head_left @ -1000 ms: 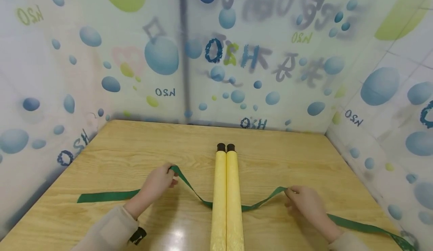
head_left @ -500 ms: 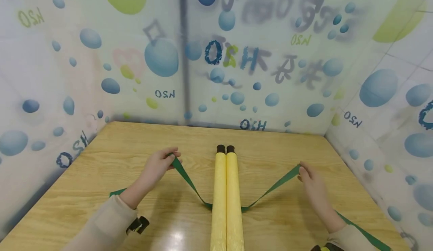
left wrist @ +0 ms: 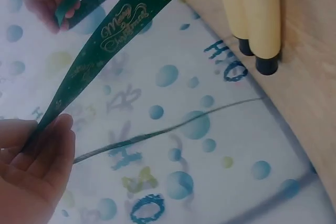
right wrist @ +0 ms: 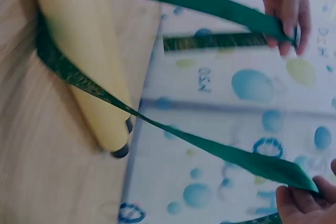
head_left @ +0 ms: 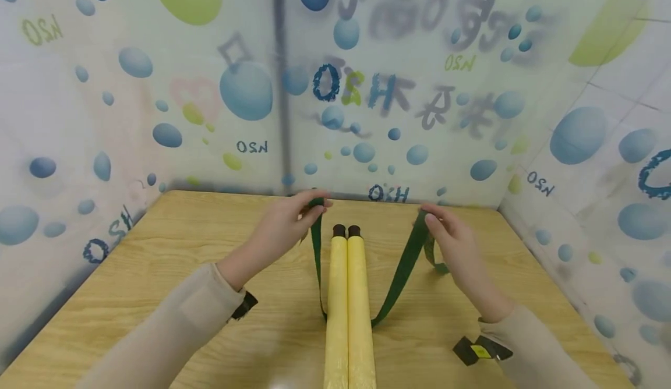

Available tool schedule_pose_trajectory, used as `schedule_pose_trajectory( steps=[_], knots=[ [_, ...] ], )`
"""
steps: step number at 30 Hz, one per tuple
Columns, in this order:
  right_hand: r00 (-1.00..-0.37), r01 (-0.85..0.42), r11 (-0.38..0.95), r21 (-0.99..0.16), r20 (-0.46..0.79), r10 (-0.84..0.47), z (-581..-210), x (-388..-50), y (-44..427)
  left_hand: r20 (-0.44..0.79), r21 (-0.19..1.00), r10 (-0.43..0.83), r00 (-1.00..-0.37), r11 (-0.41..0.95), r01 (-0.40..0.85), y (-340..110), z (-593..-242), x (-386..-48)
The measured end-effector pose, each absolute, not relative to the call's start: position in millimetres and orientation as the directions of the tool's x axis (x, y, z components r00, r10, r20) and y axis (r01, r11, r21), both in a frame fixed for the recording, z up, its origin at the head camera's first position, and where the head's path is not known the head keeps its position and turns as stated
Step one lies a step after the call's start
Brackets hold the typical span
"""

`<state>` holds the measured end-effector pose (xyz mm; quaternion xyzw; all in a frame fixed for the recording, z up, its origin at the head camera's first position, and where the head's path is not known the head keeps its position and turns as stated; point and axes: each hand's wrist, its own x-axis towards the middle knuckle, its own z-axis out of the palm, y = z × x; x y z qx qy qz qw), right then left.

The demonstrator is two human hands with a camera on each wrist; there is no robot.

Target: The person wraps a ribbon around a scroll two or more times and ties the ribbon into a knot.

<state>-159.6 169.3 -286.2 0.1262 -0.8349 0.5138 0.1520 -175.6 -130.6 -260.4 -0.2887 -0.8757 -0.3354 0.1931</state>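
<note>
Two yellow rolls [head_left: 348, 313] with black end caps [head_left: 354, 231] lie side by side on the wooden table, pointing away from me. A green ribbon [head_left: 405, 269] passes beneath them and rises on both sides. Its gold "Merry Christmas" print [left wrist: 123, 27] shows in the left wrist view. Left of the rolls' far ends, my left hand [head_left: 283, 223] pinches one length between thumb and fingers, raised above the table. My right hand [head_left: 461, 258] pinches the other length, also raised, to the right. A loose tail [head_left: 437, 265] hangs behind the right hand.
The wooden table [head_left: 220, 243] reaches back to a curtain [head_left: 209, 103] printed with blue and green drops and mirrored lettering. Similar printed sheets [head_left: 582, 202] enclose the left and right sides. Black straps [head_left: 479, 351] show at the wrists.
Both hands have risen and moved away from me, toward the far ends of the rolls. My left hand has come inward. The ribbon has lifted into a steeper U, its tails drawn off the table.
</note>
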Motion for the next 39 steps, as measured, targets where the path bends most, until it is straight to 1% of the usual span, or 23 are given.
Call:
schedule_pose_trajectory(
  steps=[2,3,8,11,15,18,21,23,26,28,33,37,39],
  knots=[
    [-0.912,-0.403,0.441,-0.802,0.394,-0.116,-278.2,-160.8,157.3,0.567,0.397,0.439,-0.697,0.596,0.698,-120.5,-251.5,-177.4],
    [-0.904,-0.423,0.448,-0.787,0.401,-0.15,-274.2,-161.1,151.8,0.572,0.384,0.463,-0.677,0.579,0.72,-115.9,-247.4,-178.2],
    [-0.857,-0.511,0.443,-0.736,0.398,-0.328,-259.1,-165.1,130.0,0.58,0.386,0.539,-0.61,0.478,0.789,-98.0,-229.9,-180.2],
    [-0.842,-0.517,0.416,-0.748,0.358,-0.404,-254.0,-167.1,119.6,0.582,0.362,0.596,-0.554,0.42,0.832,-92.2,-223.0,-181.3],
    [-0.845,-0.479,0.361,-0.8,0.308,-0.438,-252.2,-167.9,109.7,0.531,0.391,0.67,-0.519,0.349,0.852,-89.4,-218.9,-183.9],
    [-0.828,-0.473,0.285,-0.834,0.31,-0.468,-253.2,-167.4,104.8,0.471,0.461,0.707,-0.527,0.311,0.831,-89.4,-218.9,-186.3],
    [-0.8,-0.499,0.219,-0.839,0.348,-0.489,-253.7,-166.0,101.9,0.421,0.537,0.724,-0.547,0.287,0.793,-91.1,-220.5,-188.5],
    [-0.796,-0.512,0.207,-0.834,0.369,-0.48,-253.5,-164.9,101.3,0.403,0.588,0.734,-0.547,0.251,0.769,-92.9,-222.3,-190.7],
    [-0.807,-0.514,0.22,-0.829,0.38,-0.452,-252.8,-163.8,102.5,0.367,0.675,0.756,-0.542,0.185,0.715,-96.1,-225.2,-195.0],
    [-0.814,-0.512,0.232,-0.827,0.381,-0.439,-252.4,-163.2,103.6,0.326,0.733,0.766,-0.554,0.165,0.66,-98.0,-227.1,-197.8],
    [-0.817,-0.523,0.244,-0.816,0.4,-0.416,-251.1,-161.1,104.0,0.214,0.823,0.754,-0.62,0.203,0.531,-102.6,-230.8,-201.5],
    [-0.821,-0.527,0.229,-0.819,0.42,-0.387,-251.4,-161.2,103.2,0.15,0.859,0.729,-0.667,0.239,0.454,-103.5,-232.2,-202.6],
    [-0.828,-0.525,0.211,-0.824,0.438,-0.351,-252.6,-162.8,102.5,0.121,0.859,0.717,-0.686,0.271,0.435,-101.9,-233.0,-202.4]
  ],
)
